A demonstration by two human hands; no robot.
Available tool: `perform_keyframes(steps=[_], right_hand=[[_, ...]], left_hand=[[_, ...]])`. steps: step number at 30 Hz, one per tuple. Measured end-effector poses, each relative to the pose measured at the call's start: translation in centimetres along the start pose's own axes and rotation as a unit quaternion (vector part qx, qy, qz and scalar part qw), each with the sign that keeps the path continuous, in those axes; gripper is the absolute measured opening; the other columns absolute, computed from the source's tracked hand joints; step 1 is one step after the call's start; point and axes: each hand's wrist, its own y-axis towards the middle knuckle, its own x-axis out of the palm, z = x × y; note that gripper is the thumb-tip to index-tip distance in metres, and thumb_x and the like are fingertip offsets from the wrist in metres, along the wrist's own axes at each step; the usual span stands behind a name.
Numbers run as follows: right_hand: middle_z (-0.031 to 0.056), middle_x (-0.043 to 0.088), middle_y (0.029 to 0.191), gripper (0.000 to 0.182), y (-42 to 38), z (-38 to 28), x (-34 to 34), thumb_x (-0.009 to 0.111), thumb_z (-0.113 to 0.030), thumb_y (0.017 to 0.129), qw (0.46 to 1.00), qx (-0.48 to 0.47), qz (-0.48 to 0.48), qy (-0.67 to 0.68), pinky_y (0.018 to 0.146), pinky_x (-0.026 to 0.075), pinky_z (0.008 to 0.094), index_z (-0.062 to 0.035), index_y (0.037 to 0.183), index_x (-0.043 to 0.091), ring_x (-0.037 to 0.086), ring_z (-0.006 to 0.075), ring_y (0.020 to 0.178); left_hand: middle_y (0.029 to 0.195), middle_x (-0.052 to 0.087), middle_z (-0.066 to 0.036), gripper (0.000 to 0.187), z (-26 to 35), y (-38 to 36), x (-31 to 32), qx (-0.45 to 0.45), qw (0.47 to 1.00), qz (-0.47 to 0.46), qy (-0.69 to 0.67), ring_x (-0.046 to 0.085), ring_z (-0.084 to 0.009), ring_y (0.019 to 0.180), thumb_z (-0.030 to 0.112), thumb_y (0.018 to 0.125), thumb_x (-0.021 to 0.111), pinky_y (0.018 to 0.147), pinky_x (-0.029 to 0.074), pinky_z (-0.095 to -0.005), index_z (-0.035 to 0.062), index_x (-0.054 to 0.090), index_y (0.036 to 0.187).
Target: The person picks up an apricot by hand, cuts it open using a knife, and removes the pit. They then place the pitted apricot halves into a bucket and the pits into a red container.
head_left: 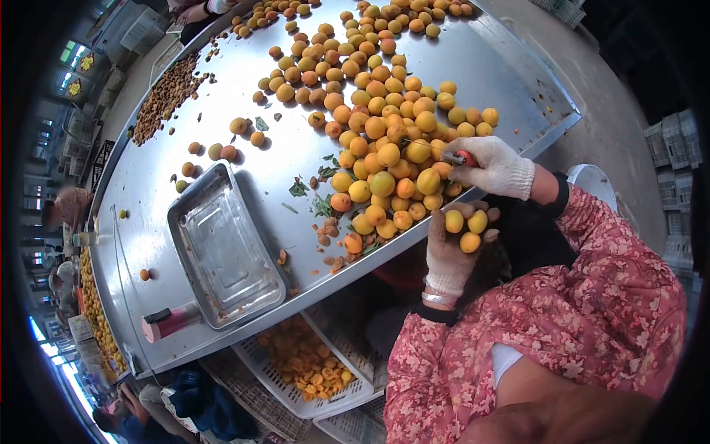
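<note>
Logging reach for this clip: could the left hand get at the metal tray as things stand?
Probably: the metal tray lies along the near table edge, with only low fruit and scraps between. But the left hand cups three yellow fruits, so gripping looks awkward.

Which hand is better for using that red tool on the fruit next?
Probably the right hand: it's holding the red-handled tool right by the big fruit pile. The left hand looks busy, with three yellow fruits resting in it.

head camera looks down across the table.
</note>
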Motion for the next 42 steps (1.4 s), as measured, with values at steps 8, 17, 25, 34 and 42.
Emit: perform_keyframes(steps=[8, 17, 25, 34, 42], right_hand=[[0.0164, 0.066, 0.082, 0.032, -0.8, 0.7, -0.2, 0.069, -0.020, 0.085, 0.998, 0.013, -0.058, -0.004, 0.070, 0.053, 0.0354, -0.0069, 0.113, 0.063, 0.069, 0.0296, 0.078], [0.0184, 0.063, 0.078, 0.017, -0.6, -0.6, 3.5, 0.064, -0.018, 0.083, 0.988, -0.029, -0.149, -0.030, 0.066, 0.050, 0.0440, -0.0074, 0.093, 0.057, 0.065, 0.0372, 0.076], [0.0163, 0.065, 0.082, 0.024, 0.1, -0.3, 3.2, 0.065, -0.021, 0.083, 0.988, 0.005, -0.153, -0.030, 0.069, 0.052, 0.0425, -0.0092, 0.103, 0.060, 0.066, 0.0358, 0.079], [0.0164, 0.068, 0.081, 0.024, 0.0, -0.7, -0.9, 0.066, -0.023, 0.088, 0.998, 0.016, -0.063, -0.019, 0.072, 0.053, 0.0376, -0.0053, 0.103, 0.062, 0.069, 0.0317, 0.082], [0.0050, 0.062, 0.076, 0.019, 2.7, -1.8, -2.0, 0.064, -0.021, 0.091, 0.968, 0.156, -0.018, 0.194, 0.064, 0.048, 0.0299, -0.0037, 0.097, 0.061, 0.062, 0.0131, 0.073]], left_hand=[[0.111, 0.056, -0.016, 0.043, -1.3, 0.1, -1.2, -0.110, 0.989, -0.094, 0.037, 0.061, -0.0292, 0.098, 0.046, 0.100, 0.041, 0.062, 0.048, -0.0260, 0.0059, 0.054, 0.110], [0.111, 0.062, -0.015, 0.045, -1.5, 0.0, -1.4, -0.155, 0.971, -0.105, 0.148, 0.067, -0.0267, 0.093, 0.039, 0.097, 0.048, 0.061, 0.053, -0.0270, 0.0001, 0.053, 0.119], [0.109, 0.062, -0.015, 0.046, -0.7, -0.5, -1.3, -0.131, 0.974, -0.124, 0.140, 0.066, -0.0255, 0.091, 0.043, 0.097, 0.049, 0.061, 0.051, -0.0264, 0.0020, 0.057, 0.114], [0.117, 0.055, -0.017, 0.037, 1.5, -0.4, -0.5, -0.021, 0.988, -0.126, 0.084, 0.062, -0.0287, 0.101, 0.039, 0.094, 0.057, 0.067, 0.052, -0.0288, 0.0050, 0.055, 0.109], [0.113, 0.058, -0.018, 0.026, 4.0, 0.0, 0.4, 0.089, 0.988, -0.088, 0.092, 0.059, -0.0280, 0.105, 0.027, 0.092, 0.057, 0.062, 0.049, -0.0259, 0.0062, 0.055, 0.108]])
